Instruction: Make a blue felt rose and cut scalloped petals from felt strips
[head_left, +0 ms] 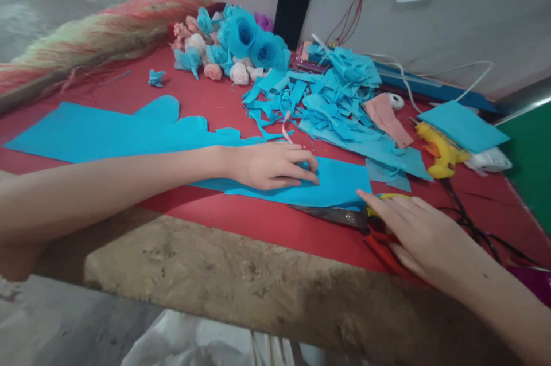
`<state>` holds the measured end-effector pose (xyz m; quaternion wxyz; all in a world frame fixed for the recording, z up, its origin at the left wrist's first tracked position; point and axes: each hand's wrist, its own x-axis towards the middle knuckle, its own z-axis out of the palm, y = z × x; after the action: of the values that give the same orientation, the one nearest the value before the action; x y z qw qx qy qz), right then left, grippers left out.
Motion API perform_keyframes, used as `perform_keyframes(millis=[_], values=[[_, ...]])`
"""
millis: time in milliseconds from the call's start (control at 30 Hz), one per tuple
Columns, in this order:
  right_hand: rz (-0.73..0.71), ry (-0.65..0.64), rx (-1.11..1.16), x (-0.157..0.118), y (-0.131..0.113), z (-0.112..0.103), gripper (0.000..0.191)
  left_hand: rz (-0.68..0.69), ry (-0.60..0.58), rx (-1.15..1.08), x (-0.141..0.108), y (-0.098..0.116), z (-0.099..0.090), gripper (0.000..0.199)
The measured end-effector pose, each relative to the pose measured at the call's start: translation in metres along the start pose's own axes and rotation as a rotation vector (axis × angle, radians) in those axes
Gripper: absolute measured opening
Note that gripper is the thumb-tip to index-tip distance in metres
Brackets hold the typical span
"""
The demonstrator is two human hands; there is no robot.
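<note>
A long strip of blue paper (107,131) lies across the red table, with rounded scallop shapes along its far edge. My left hand (275,166) rests on a folded blue piece (340,176) at its right part, fingers lightly bent and pressing down on it. Scissors (340,217) with red and yellow handles lie along the near edge of this paper, blades pointing left and partly under it. Around their handles is my right hand (417,228), its index finger stretched toward the paper's right corner. The other fingers are partly hidden.
Blue paper scraps (336,90) are heaped behind the hands. Paper flowers (245,39) in blue, pink and white sit at the back. To the right are a yellow glue gun (441,151) and a blue square stack (462,125). A brown board (206,263) forms the front edge.
</note>
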<state>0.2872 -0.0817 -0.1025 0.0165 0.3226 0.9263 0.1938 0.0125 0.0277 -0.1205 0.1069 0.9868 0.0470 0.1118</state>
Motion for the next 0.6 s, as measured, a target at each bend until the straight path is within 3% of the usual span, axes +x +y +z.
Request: perform_keyframes(millis=[133, 600], values=[[-0.013, 0.033, 0.002, -0.006, 0.001, 0.010, 0.038, -0.007, -0.006, 0.012, 0.000, 0.000, 0.000, 0.034], [-0.024, 0.035, -0.042, 0.016, -0.002, 0.015, 0.041, -0.025, -0.019, 0.020, -0.001, 0.000, 0.002, 0.035]])
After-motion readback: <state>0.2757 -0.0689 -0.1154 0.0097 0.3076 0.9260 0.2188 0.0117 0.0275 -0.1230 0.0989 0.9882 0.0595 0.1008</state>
